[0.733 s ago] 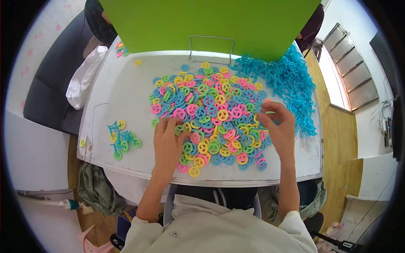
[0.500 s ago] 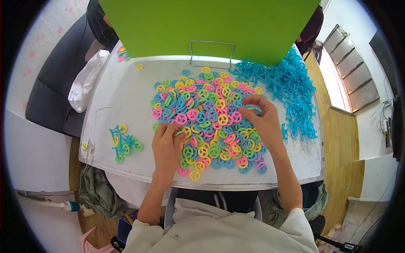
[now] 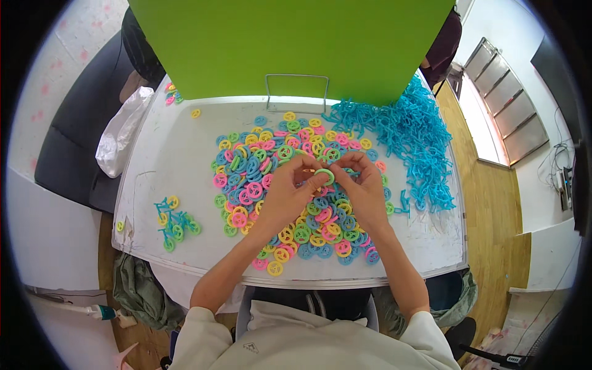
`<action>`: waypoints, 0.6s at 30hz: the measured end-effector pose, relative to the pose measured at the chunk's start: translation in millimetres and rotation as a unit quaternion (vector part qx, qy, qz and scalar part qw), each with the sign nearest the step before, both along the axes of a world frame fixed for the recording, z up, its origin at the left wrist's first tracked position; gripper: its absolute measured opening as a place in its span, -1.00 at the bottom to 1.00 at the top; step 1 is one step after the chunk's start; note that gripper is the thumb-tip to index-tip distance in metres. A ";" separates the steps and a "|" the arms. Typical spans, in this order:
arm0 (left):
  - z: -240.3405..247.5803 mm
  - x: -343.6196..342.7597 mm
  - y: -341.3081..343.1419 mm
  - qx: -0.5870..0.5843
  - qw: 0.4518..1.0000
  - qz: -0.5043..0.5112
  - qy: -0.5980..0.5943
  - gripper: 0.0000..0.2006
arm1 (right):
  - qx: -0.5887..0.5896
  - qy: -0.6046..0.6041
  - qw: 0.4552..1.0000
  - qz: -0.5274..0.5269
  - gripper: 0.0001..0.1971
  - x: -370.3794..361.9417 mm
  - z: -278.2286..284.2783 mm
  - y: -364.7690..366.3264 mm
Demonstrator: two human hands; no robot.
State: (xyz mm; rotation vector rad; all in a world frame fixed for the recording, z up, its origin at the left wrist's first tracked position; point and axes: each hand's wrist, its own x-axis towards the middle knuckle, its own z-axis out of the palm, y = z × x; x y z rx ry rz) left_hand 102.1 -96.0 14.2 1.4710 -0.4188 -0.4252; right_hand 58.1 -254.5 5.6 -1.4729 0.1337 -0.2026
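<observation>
Both hands meet over the middle of the pile: the left hand (image 3: pixel 285 196) and the right hand (image 3: pixel 365 192) pinch a green wheel (image 3: pixel 324 177) between their fingertips, held just above the heap. There might be a second small piece tucked in there too, but it's too tiny to tell.

Progress-wise, I'd say this is early days. A small cluster of finished pieces (image 3: pixel 173 222), blue frames with yellow and green wheels on them, lies near the left edge of the white table (image 3: pixel 172 160). Against that, the big pile of loose wheels (image 3: pixel 290 203) in pink, yellow, green and blue spreads across the centre, and the heap of blue frames (image 3: pixel 407 142) on the right looks barely touched. So lots left to do.

Not much in the way of packaging: a crumpled white plastic bag (image 3: pixel 123 132) hangs off the table's far left corner, and a plain bright green board (image 3: pixel 290 43) stands along the back with a wire stand (image 3: pixel 296 92) in front. No labels show.
</observation>
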 end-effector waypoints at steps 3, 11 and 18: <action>-6.0 0.9 -0.9 -0.044 0.998 0.019 0.047 -0.78 | -0.014 -0.009 1.000 0.013 -0.83 -2.1 -0.8 0.0; -4.1 9.1 2.4 -0.161 0.959 0.079 0.220 -0.81 | 0.031 -0.085 0.989 0.112 -0.66 -16.2 3.0 13.7; -5.0 5.5 3.8 -0.187 0.949 0.047 0.248 -0.75 | -0.328 -0.177 0.927 -0.031 -0.74 -7.3 -1.3 7.5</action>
